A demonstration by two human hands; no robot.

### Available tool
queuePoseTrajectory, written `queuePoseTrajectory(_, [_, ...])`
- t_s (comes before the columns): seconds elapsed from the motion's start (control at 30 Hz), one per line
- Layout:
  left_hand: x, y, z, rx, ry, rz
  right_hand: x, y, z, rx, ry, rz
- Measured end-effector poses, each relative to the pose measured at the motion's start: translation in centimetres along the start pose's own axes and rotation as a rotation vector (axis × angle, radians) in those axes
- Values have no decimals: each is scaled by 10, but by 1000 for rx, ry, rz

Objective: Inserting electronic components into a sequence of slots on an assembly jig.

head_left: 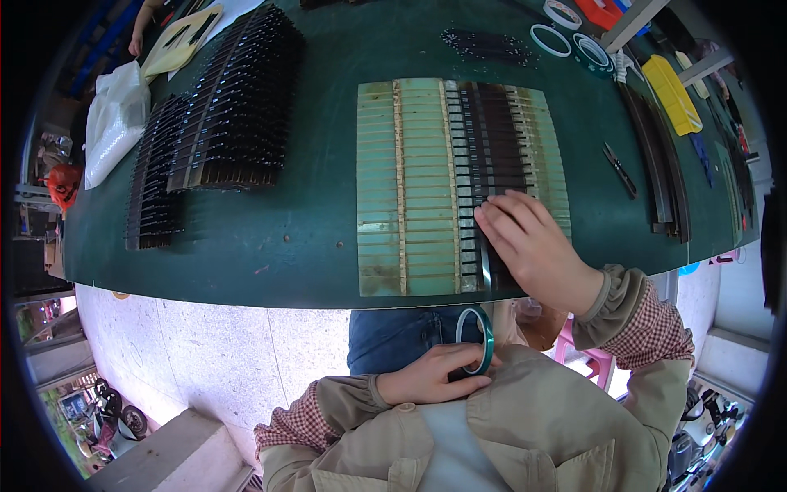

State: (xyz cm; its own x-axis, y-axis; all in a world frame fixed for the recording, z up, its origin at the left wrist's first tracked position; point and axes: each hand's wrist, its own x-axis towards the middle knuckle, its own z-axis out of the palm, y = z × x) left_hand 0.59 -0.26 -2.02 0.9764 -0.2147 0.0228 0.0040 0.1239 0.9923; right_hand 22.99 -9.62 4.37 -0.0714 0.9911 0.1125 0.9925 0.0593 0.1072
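Note:
A pale green slotted board lies on the table in front of me, with a row of thin black strips set across its right half. My right hand rests on these strips, fingers stretched out and fingertips pressing near a narrow band of tape. That tape runs down over the board's near edge toward a green tape roll. Below the table edge, my left hand is closed on the roll, close to my body. What lies under my right palm is hidden.
Tall stacks of black strips stand at the left, beside a bubble-wrap bag. Small pointed cutters, long dark bars, a yellow tray and several tape rolls lie right. Another person's hand shows far left.

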Motion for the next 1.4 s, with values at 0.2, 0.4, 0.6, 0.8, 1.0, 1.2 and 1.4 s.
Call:
queuePoseTrajectory(0.2, [0, -2, 4, 0, 21, 13, -4, 0, 1, 289, 54, 68])
queuePoseTrajectory(0.4, [3, 0, 2, 10, 25, 17, -10, -3, 3, 265, 75, 81])
queuePoseTrajectory(0.6, [2, 1, 3, 13, 29, 20, -14, -19, -7, 101, -26, 14])
queuePoseTrajectory(0.8, [0, 0, 1, 16, 6, -37, -19, -3, -3, 348, 103, 131])
queuePoseTrajectory(1.0, [-2, 6, 3, -3, 34, -6, -25, -25, -7, 176, -10, 59])
queuePoseTrajectory(1.2, [-3, 4, 2, -4, 10, -41, -23, -30, -14, 224, -22, 28])
queuePoseTrajectory(1.4, [-4, -2, 4, 23, 18, -39, -30, -24, -18, 294, 54, 100])
